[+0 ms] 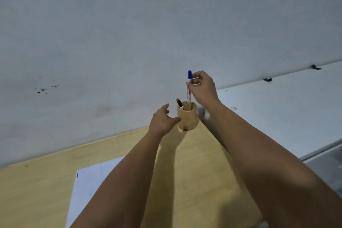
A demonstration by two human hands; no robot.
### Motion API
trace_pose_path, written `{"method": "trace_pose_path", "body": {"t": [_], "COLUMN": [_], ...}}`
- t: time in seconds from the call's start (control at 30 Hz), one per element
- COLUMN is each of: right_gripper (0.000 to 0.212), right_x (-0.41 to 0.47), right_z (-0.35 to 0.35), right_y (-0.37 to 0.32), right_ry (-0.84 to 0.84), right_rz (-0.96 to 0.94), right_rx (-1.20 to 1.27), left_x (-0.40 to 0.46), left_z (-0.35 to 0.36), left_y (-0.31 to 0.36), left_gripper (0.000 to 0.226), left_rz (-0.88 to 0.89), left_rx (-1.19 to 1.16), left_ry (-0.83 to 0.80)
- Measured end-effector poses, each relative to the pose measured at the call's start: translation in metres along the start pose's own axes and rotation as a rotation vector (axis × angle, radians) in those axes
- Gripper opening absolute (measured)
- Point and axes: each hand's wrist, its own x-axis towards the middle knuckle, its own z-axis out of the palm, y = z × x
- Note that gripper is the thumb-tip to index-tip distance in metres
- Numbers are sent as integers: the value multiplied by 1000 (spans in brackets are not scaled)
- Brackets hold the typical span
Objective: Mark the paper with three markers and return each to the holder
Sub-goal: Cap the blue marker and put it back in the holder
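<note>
The holder [187,117] hides the lower ends of the blue-capped marker [189,87] and the red-capped marker [179,104] standing inside it. Nearer than the holder, the person's left forearm covers much of the paper [92,187], and the picture's lower edge cuts the sheet off. A small blue mark [77,175] at the paper's corner is too small to read.
</note>
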Motion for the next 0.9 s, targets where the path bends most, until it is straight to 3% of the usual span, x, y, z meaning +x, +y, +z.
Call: {"method": "trace_pose_path", "body": {"t": [0.17,0.33,0.37,0.47,0.63,0.77,0.9], "right_gripper": [27,11,6,27,16,20,19], "right_x": [4,2,2,6,9,10,17], "right_z": [17,28,31,37,44,35,13], "right_y": [35,43,41,37,33,15,-15], "right_ry": [-114,-253,-270,-299,-285,-182,-45], "right_rz": [41,82,81,50,-33,-56,-94], "right_rx": [-124,-206,-249,-478,-703,-623,-374], "left_x": [28,38,38,36,33,31,25], "left_z": [38,58,61,62,62,61,48], "left_y": [-12,-19,-20,-21,-20,-16,-8], "left_gripper": [100,75,73,75,78,73,84], "left_rz": [-17,24,24,24,28,41,56], "left_rx": [-41,-121,-125,-110,-117,-79,-42], "left_ry": [-50,-33,-19,2,13,10,11]}}
